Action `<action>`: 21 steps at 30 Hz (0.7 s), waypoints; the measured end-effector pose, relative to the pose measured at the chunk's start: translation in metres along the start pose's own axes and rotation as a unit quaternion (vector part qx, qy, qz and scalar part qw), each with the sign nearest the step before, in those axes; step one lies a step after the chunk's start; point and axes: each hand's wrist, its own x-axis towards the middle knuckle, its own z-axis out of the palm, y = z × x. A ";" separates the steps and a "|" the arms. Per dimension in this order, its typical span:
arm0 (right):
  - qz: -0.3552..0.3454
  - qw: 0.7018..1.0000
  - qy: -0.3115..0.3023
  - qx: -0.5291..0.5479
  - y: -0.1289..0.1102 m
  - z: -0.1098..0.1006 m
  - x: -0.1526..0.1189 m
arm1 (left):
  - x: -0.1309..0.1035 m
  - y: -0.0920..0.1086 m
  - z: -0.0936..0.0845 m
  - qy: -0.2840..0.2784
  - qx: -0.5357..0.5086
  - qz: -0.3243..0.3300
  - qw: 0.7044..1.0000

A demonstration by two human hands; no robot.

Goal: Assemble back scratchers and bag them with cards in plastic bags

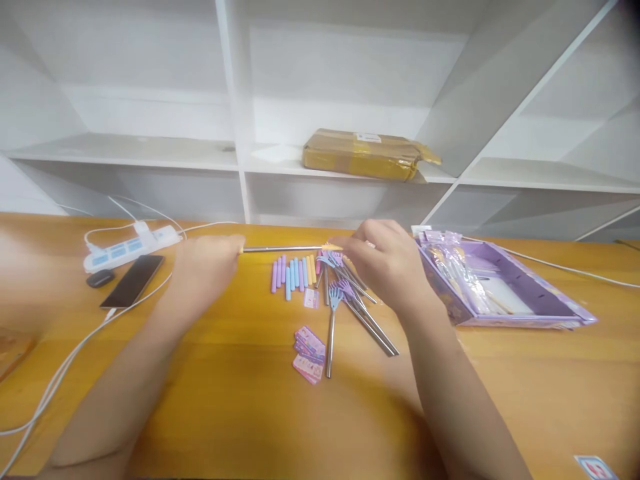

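My left hand (210,267) is closed round the handle end of a telescopic back scratcher (283,249). Its thin metal rod runs level across to my right hand (385,257), which pinches it near its yellow claw end. Just below the rod lie several purple, blue and yellow handle sleeves (295,274) in a row. Beside them, partly under my right hand, is a pile of metal back scratchers (360,307) with purple and blue claws. One blue-clawed back scratcher (331,333) lies apart, next to a small stack of pink and purple cards (309,353).
At the right stands a purple display box (530,283) with clear-bagged items (463,273) in it. To the left are a power strip (133,248), a phone (133,281), a small black object (101,278) and white cables. A taped carton (363,155) sits on the shelf behind.
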 end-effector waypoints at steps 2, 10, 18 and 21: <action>0.007 1.000 0.023 -0.002 0.014 0.002 0.000 | 0.010 -0.009 0.006 -0.008 -0.001 -0.011 1.000; 0.051 0.998 0.037 -0.008 0.067 0.046 -0.015 | 0.043 -0.034 0.055 -0.037 -0.016 -0.017 0.999; 0.326 0.941 0.078 -0.045 0.187 0.018 -0.077 | 0.041 -0.117 0.078 0.020 0.023 -0.096 0.995; 0.359 0.930 0.069 -0.038 0.202 0.014 -0.086 | 0.039 -0.122 0.080 0.021 0.013 -0.093 0.995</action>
